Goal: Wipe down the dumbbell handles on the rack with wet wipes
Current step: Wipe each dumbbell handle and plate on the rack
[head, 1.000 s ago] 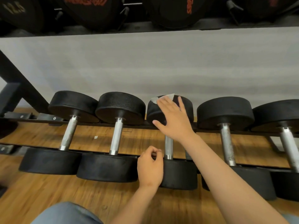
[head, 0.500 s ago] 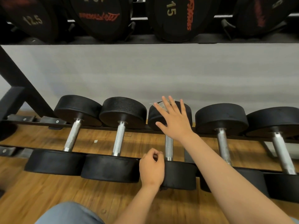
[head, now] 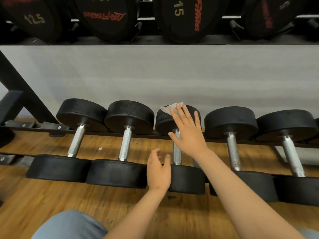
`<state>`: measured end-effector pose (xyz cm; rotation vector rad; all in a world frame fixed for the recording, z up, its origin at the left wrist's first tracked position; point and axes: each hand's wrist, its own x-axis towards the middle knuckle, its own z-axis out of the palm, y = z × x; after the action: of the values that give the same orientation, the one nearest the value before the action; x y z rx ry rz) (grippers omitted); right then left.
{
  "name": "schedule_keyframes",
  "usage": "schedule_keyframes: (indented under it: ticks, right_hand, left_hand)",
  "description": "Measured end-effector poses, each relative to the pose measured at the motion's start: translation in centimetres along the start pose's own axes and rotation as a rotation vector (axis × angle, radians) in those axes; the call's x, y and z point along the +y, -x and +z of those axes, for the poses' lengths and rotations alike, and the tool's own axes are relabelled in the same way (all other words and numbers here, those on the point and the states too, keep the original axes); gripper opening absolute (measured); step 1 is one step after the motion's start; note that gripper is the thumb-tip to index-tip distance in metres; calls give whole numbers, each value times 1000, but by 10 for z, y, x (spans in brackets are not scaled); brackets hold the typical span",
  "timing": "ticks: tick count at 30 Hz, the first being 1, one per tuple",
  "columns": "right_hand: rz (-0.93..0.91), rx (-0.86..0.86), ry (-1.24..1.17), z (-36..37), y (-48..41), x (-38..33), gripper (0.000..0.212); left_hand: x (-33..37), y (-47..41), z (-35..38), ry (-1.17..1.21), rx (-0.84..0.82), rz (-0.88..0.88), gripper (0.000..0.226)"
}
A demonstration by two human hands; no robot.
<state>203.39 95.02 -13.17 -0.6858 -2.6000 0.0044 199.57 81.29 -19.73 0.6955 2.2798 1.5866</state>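
Overhead, a shelf of numbered dumbbells (head: 188, 16) overhangs the lower rack rail (head: 103, 133). Right hand (head: 189, 133), fingers spread flat, presses the wet wipe (head: 170, 108) onto the middle dumbbell's rear head (head: 163, 121). Left hand (head: 158, 171), loosely curled and empty, hovers just beside its handle (head: 177, 153).

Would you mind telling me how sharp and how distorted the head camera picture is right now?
Head view: the left hand is motion-blurred at the fingers, the right hand on the wet wipe is sharper; the knurled dumbbell handles are crisp; wide-angle bowing bends the rack's upper shelf; lighting is even, without strong glare.
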Motion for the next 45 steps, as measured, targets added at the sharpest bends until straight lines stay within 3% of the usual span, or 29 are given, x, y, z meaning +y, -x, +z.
schedule_keyframes:
  ticks: [4, 8, 12, 15, 18, 21, 24, 27, 29, 33, 35, 40, 45]
  right_hand:
    - [179, 129, -203, 2, 30, -13, 70]
    - [321, 141, -389, 19, 78, -37, 63]
    - [358, 124, -410, 33, 92, -44, 62]
    - [316, 72, -384, 33, 93, -43, 61]
    - [315, 57, -400, 32, 94, -41, 62]
    - [344, 68, -424, 32, 95, -42, 62]
    - [385, 64, -460, 28, 97, -42, 65]
    - [419, 39, -470, 30, 94, -42, 68]
    - [453, 54, -487, 28, 95, -44, 65]
    - [460, 63, -480, 24, 96, -44, 39]
    - [469, 62, -480, 25, 95, -44, 40]
    - [480, 67, -454, 27, 96, -44, 42]
    - [482, 69, -454, 27, 95, -45, 37]
  left_hand:
    - [5, 3, -3, -4, -7, 78, 52]
    - [26, -20, -11, -119, -67, 378, 58]
    - [68, -78, -13, -411, -120, 652, 59]
    - [80, -106, 4, -709, -305, 757, 62]
    - [91, -129, 22, -796, -423, 699, 65]
    - [89, -131, 30, -737, -351, 660, 73]
    - [63, -107, 24, -814, -265, 792, 82]
    - [69, -124, 14, -784, -366, 821, 79]
    - [74, -136, 9, -677, -404, 714, 83]
    - [41, -109, 7, -467, -324, 555, 105]
    - [35, -113, 5, -441, -348, 539, 109]
    - [50, -139, 4, -271, -393, 311, 119]
    - [25, -121, 7, -180, -349, 307, 127]
